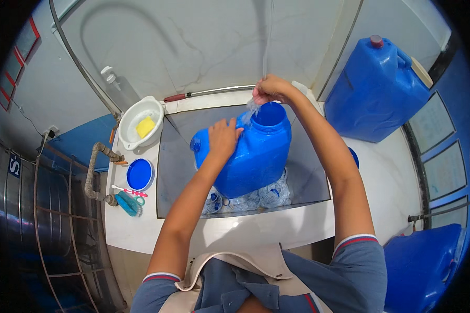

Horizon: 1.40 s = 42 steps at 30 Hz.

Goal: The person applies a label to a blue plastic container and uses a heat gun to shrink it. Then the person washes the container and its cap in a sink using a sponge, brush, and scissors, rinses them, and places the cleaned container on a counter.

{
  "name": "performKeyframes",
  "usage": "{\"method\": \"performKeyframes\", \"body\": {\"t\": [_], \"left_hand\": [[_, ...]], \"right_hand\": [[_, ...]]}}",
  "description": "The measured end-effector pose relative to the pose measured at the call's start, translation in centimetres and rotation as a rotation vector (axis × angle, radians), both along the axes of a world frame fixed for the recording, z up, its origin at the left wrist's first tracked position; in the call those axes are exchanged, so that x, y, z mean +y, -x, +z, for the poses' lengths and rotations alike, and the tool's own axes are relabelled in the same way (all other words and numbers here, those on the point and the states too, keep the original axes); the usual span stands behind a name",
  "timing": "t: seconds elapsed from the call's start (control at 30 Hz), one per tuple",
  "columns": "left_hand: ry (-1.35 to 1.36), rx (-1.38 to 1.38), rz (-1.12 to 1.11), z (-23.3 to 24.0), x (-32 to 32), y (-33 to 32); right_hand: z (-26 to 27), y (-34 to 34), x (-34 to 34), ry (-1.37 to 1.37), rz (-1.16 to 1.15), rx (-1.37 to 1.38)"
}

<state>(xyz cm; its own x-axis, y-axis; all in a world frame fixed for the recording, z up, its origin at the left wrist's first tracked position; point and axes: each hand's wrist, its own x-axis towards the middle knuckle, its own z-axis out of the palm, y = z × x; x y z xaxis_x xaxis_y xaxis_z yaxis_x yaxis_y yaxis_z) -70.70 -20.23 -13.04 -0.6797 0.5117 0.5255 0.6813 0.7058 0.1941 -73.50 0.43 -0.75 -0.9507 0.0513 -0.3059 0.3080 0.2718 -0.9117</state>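
Observation:
A blue plastic water jug (254, 160) stands in the grey tiled sink (313, 172), its wide round mouth uncovered and facing up. My left hand (224, 137) lies on the jug's upper left side, near its handle. Above the mouth, my right hand (272, 89) is curled in a thin stream of water (265, 51) falling from above. Water splashes off it onto the jug's top beside the mouth. Whether the right fingers hold anything is hidden. Beneath the jug lies a layer of bundled clear and blue plastic material (274, 193).
Along the left counter are a white basin (125, 137) with a yellow sponge (145, 127), a blue lid (140, 174), a toothbrush (131, 191) and a teal scrub brush (127, 203). A red-handled metal rod (219, 90) lies behind the sink. Another blue jug (376, 90) stands right.

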Motion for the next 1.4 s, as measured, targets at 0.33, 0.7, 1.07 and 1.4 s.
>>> {"method": "performKeyframes", "body": {"t": [0.33,0.7,1.07,1.4], "left_hand": [[-0.272,-0.565,-0.479,0.1,6.0,7.4],[0.019,0.134,-0.256,-2.0,8.2,4.8],[0.206,-0.423,-0.124,1.3,1.8,4.4],[-0.19,-0.72,0.076,0.1,-8.7,-1.2]], "right_hand": [[0.8,0.2,-0.4,0.249,0.017,0.028],[0.8,-0.1,0.1,0.286,-0.017,0.052],[0.4,-0.3,-0.1,0.09,0.014,0.072],[-1.0,-0.4,0.5,0.1,-0.027,-0.032]]}}
